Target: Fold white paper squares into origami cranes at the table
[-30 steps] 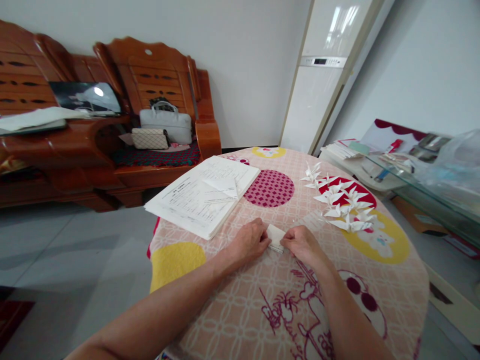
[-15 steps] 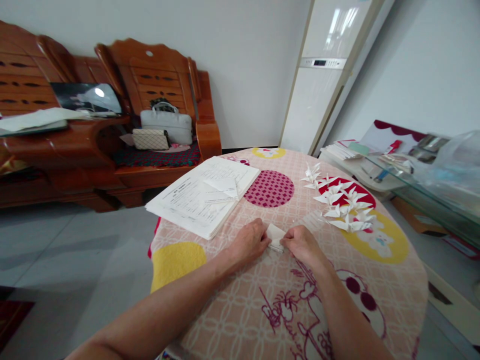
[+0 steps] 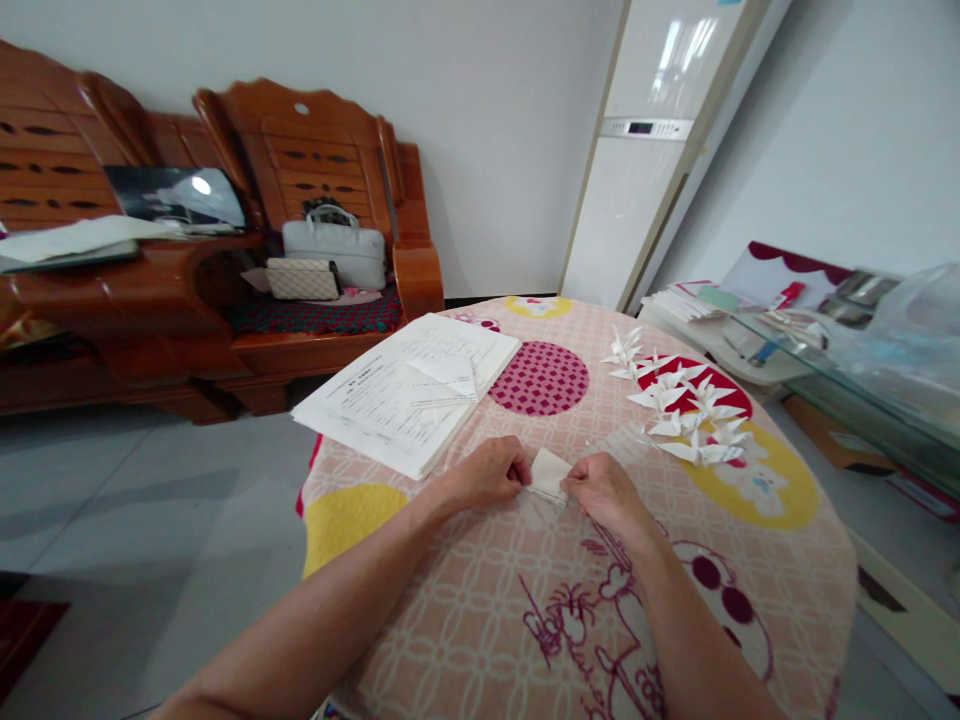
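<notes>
A small folded piece of white paper (image 3: 550,474) lies between my hands on the patterned tablecloth (image 3: 465,610). Its lower edge shows a strip of print. My left hand (image 3: 495,470) is closed at the paper's left corner, fingers curled and pinching. On the opposite side my right hand (image 3: 602,488) pinches the right edge between thumb and fingers. Several folded paper cranes (image 3: 694,405) sit to the right, beyond my right hand. A stack of printed sheets (image 3: 375,400) lies to the left, with a folded paper piece (image 3: 444,378) on top of it.
Behind the table stand wooden chairs (image 3: 300,140), one holding a grey bag (image 3: 337,250) and a quilted pouch (image 3: 302,279). A white air conditioner (image 3: 630,200) is at the back. On the right, a glass-topped stand (image 3: 847,370) holds papers and a plastic bag (image 3: 915,320).
My left hand has shifted slightly left along the paper's edge, so more of the paper shows. My right hand stays nearly still on its side.
</notes>
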`<state>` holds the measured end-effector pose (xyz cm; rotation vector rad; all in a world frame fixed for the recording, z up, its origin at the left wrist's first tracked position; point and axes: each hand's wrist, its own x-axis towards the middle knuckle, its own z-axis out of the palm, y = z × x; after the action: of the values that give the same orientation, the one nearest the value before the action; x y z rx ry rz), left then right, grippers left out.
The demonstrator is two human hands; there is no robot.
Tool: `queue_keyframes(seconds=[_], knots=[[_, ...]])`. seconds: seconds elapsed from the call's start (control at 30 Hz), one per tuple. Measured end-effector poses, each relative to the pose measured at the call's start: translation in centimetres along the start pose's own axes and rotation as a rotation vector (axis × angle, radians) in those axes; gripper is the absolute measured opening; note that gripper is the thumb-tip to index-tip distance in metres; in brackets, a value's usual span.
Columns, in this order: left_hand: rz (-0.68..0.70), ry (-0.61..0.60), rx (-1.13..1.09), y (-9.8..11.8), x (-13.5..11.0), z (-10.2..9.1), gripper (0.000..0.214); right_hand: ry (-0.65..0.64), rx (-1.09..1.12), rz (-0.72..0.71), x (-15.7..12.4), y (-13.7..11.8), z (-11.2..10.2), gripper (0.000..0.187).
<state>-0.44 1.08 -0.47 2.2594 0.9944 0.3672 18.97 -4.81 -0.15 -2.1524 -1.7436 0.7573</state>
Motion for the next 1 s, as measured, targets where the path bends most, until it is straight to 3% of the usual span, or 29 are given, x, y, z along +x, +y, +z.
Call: queue_keyframes(seconds=[0.2,0.63,1.0], knots=[[-0.003,0.037,0.088,0.6,0.0,0.5,0.014,0.008,-0.009,0.005,0.0,0.0,0.0,0.018],[-0.044,0.056,0.214,1.0,-0.2,1.4,0.013,0.012,-0.026,0.021,-0.1,-0.3,-0.1,0.018],[-0.168,0.099,0.233,1.5,-0.1,1.7,0.009,0.038,-0.054,0.04,-0.1,-0.6,0.0,0.017]])
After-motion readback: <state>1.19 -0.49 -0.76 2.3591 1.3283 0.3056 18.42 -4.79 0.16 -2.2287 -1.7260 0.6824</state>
